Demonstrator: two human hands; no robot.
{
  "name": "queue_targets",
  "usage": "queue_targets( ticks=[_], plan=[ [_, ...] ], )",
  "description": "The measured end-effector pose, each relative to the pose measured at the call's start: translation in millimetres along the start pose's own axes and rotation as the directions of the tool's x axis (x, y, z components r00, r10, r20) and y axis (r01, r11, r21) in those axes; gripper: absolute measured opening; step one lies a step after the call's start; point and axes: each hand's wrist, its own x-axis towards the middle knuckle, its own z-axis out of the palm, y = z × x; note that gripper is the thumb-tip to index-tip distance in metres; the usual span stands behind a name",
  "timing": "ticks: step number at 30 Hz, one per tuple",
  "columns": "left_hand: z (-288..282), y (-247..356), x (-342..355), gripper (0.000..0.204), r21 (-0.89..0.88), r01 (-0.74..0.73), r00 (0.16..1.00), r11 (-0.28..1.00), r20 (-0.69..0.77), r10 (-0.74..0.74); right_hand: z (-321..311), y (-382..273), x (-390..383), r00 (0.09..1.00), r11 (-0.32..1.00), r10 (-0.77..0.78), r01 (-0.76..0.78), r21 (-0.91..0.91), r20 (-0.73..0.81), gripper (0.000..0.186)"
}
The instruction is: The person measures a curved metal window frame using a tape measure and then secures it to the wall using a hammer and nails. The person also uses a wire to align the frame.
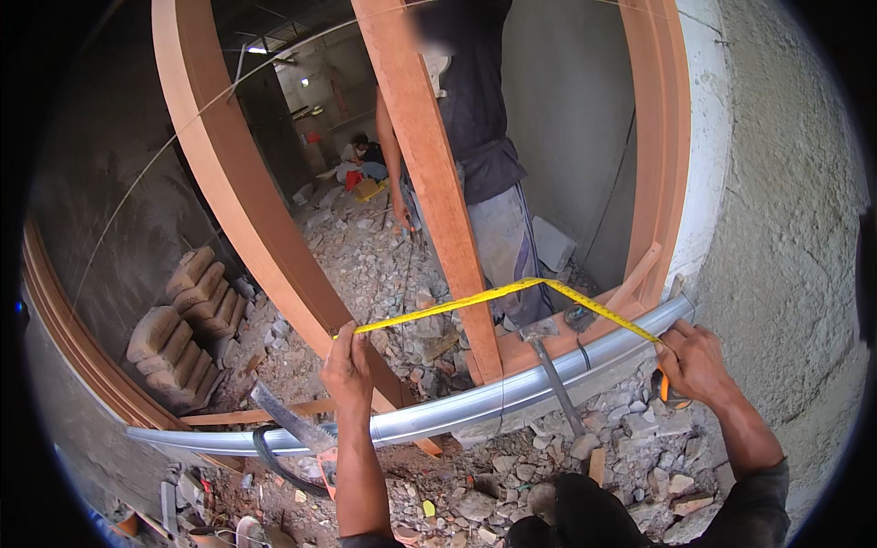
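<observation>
A yellow tape measure is stretched between my two hands, its blade kinked upward in the middle. My left hand pinches the blade's free end beside a brown wooden post. Low on the right, my right hand grips the tape near its orange and black case, which is partly hidden behind the fingers. Under the blade, a long silvery metal channel lies across the bottom of the wooden frame. A hammer-like tool with a flat head leans over the channel.
A hand saw and a dark coiled cord rest at the channel's left. Beyond the slanted middle post stands a person; another sits farther back. Stacked sacks, rubble and a rough wall surround the frame.
</observation>
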Motion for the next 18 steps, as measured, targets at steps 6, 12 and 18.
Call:
queue_targets(
  ticks=[6,12,18],
  plan=[
    [-84.2,107.2,258.0,0.019,0.116,-0.432,0.844,0.894,-0.299,0.446,-177.2,20.2,169.2,0.870,0.994,0.002,-0.055,-0.093,-0.493,0.015],
    [-168.2,196.7,484.1,0.018,0.214,-0.491,0.763,0.844,-0.361,0.535,-345.2,30.2,332.5,0.676,0.976,-0.175,0.022,-0.218,-0.716,0.019],
    [-181.4,252.4,630.9,0.017,0.328,-0.428,0.720,0.842,-0.440,0.537,-459.6,50.0,464.5,0.528,0.955,-0.219,-0.056,-0.291,-0.821,0.023]
  ],
)
